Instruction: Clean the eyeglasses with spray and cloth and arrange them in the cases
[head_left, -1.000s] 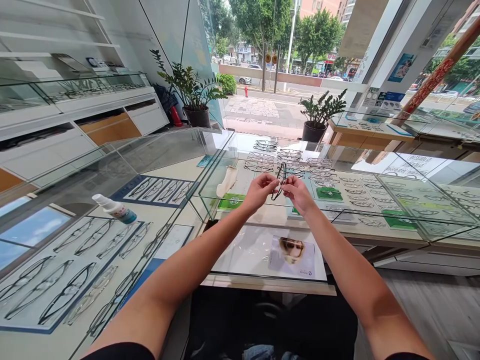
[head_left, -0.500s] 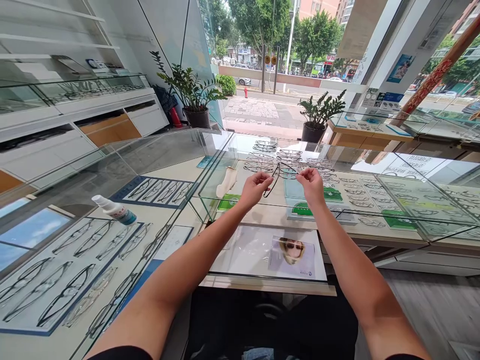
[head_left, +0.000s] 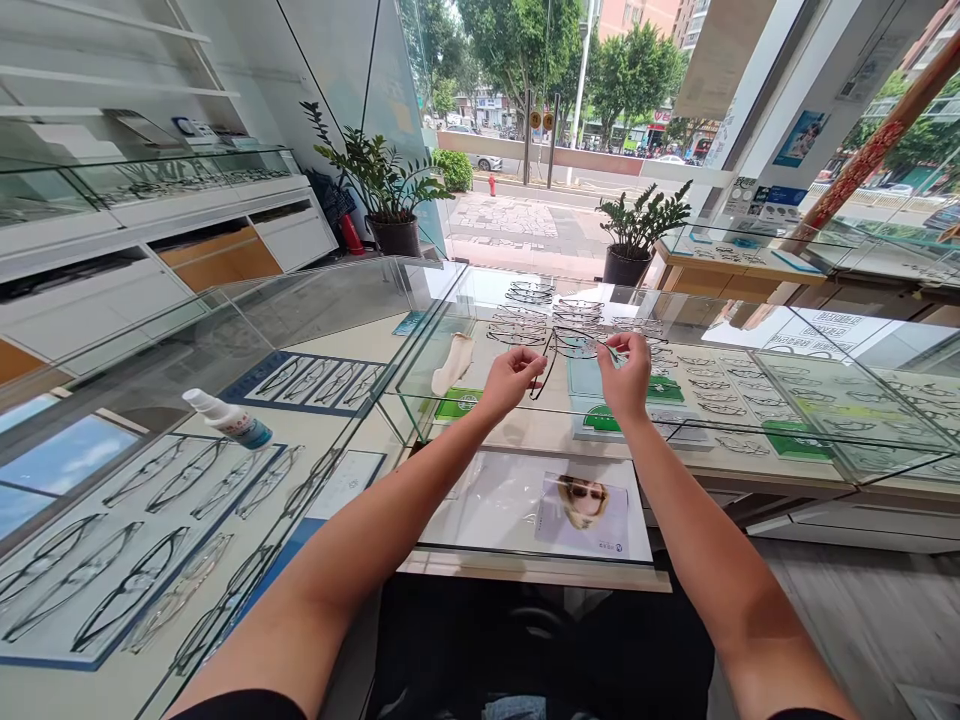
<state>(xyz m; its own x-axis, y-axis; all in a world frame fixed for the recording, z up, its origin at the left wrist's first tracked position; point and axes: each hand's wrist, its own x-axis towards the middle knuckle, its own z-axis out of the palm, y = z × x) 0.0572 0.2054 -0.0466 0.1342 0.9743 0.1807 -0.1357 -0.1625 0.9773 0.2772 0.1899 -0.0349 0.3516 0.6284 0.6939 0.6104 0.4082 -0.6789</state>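
Observation:
A pair of dark, thin-rimmed eyeglasses (head_left: 553, 362) is held up over the glass counter between my two hands. My left hand (head_left: 513, 382) pinches one temple arm, whose tip hangs down past the fingers. On the other side, my right hand (head_left: 625, 378) has its fingers closed around the second temple arm. The lenses face away from me and overlap the view of frames behind, so their edges are hard to make out. Several rows of eyeglasses (head_left: 517, 325) lie just beyond my hands.
A white spray bottle (head_left: 229, 418) lies tilted on the left counter, above trays of glasses (head_left: 319, 382). Near my left hand is a beige cloth (head_left: 453, 364). A leaflet with a portrait (head_left: 583, 512) rests on the counter shelf before me. Potted plants (head_left: 394, 235) stand by the window.
My right hand has shifted slightly right and its fingers have moved along the temple arm. The eyeglasses have turned a little. My left hand has stayed almost still.

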